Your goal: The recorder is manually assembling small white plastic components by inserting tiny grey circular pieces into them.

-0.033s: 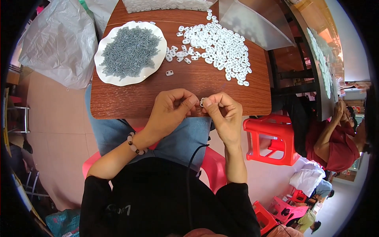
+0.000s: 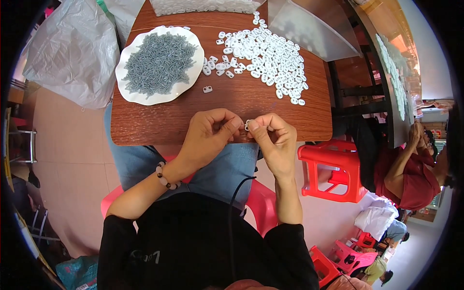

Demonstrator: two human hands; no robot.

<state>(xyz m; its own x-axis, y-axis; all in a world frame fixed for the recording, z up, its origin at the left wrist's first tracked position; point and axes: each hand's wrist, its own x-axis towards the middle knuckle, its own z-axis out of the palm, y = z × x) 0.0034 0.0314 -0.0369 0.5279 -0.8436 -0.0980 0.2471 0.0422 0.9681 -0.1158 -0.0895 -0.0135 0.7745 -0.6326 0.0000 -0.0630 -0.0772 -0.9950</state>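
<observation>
Protruding from the pinching right hand (image 2: pixel 278 143), a white piece (image 2: pixel 247 127) was held at the near edge of the table (image 2: pixel 150 128); thumb and finger of the left hand (image 2: pixel 207 134) were pressed together, any content indiscernible. Through a loosened pinch, the piece could have been dropped.

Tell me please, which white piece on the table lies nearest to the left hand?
The single white piece just right of the plate: it lies alone, nearer the left hand, while the other pieces lie farther off.
</observation>
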